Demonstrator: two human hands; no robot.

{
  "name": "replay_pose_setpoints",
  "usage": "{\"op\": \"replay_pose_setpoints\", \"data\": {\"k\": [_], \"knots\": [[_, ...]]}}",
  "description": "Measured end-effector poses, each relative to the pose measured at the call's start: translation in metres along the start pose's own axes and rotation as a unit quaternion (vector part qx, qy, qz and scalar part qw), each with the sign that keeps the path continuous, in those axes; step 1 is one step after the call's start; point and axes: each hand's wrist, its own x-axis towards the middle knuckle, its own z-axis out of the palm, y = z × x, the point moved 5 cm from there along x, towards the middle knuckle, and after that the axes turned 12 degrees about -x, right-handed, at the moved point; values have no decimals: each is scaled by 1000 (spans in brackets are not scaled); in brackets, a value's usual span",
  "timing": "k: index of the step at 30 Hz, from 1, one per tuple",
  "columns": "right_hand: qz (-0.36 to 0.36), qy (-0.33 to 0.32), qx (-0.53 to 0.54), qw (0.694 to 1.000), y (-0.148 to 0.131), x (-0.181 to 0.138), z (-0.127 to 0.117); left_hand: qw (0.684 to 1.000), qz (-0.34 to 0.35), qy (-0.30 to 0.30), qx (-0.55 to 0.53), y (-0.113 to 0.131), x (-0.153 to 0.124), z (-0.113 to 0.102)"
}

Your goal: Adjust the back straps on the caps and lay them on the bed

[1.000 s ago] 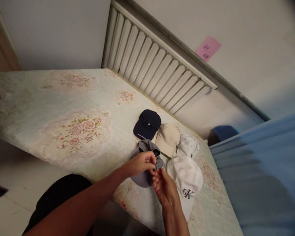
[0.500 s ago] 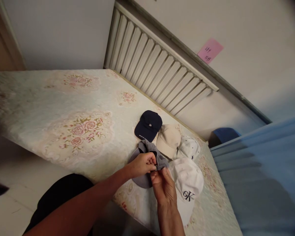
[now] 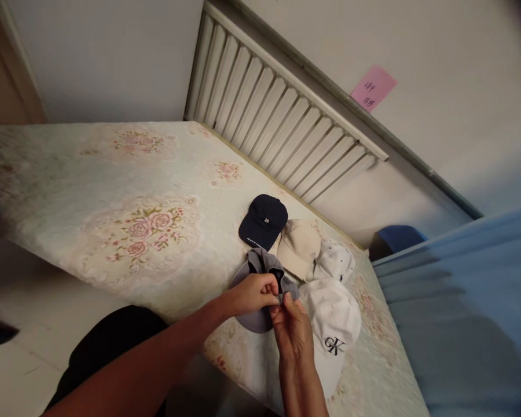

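Both hands grip a grey baseball cap (image 3: 260,260) by its back band, with the cap's inside partly showing and its brim pointing down and left. My left hand (image 3: 258,292) pinches the band from the left. On the other side, my right hand (image 3: 292,324) holds the band between thumb and fingers. Just beyond lies a navy cap (image 3: 264,220) with a small light logo. Beside it are a beige cap (image 3: 299,246) and a white cap (image 3: 333,260) with a small dark emblem. A larger white cap (image 3: 332,313) with dark letters sits right of my right hand.
The caps rest on a table with a floral cloth (image 3: 217,220). A radiator (image 3: 278,110) runs along the wall behind it, under a pink note (image 3: 374,88). At right hangs a blue curtain (image 3: 464,307), with a dark blue object (image 3: 397,240) behind its edge. A black round shape (image 3: 113,341) is at lower left.
Both hands stay on the grey cap's back band, with only a small shift of the fingers. The view has moved very slightly; the other caps lie as before.
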Motion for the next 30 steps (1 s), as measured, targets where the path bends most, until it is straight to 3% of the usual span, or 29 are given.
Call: {"op": "replay_pose_setpoints", "data": {"k": [7,16,30], "knots": [[-25,3,-45,999,-5,-2,1,999,0,-20,36,0,-1,1],[-60,13,-131,989,-6,1,-7,997,-17,-64,-29,-16,1,3],[-33,29,-87,995,-8,-5,-3,999,-12,-23,-21,-9,0,3]]}}
